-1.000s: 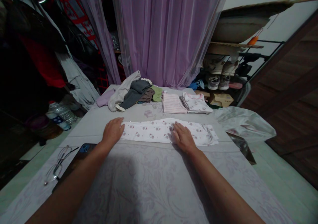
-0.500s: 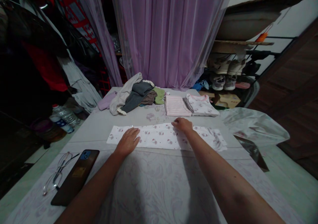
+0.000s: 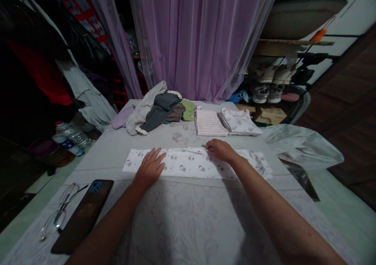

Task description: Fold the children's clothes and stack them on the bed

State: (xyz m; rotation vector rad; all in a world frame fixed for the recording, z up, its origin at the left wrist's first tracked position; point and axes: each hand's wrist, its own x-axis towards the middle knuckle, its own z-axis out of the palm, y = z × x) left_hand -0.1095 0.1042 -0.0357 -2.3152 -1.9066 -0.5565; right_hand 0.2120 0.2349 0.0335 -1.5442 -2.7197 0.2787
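Observation:
A long white printed garment [image 3: 188, 163] lies folded into a strip across the pale patterned bedsheet [image 3: 182, 222]. My left hand [image 3: 149, 167] lies flat on its left part, fingers spread. At the strip's far edge, near the middle, my right hand [image 3: 219, 150] has its fingers curled and pinched on the fabric.
Behind lie a heap of unfolded clothes [image 3: 157, 112] and two folded pieces, a striped one [image 3: 209, 122] and a printed one [image 3: 239, 122]. A phone [image 3: 84, 214] and glasses [image 3: 57, 216] rest at the left. A plastic bag [image 3: 299, 147] sits right, a water bottle [image 3: 70, 137] left, a purple curtain [image 3: 194, 37] behind.
My left hand slid right onto the strip, baring its left end. My right hand moved from the near edge to the far edge and closed on the fabric.

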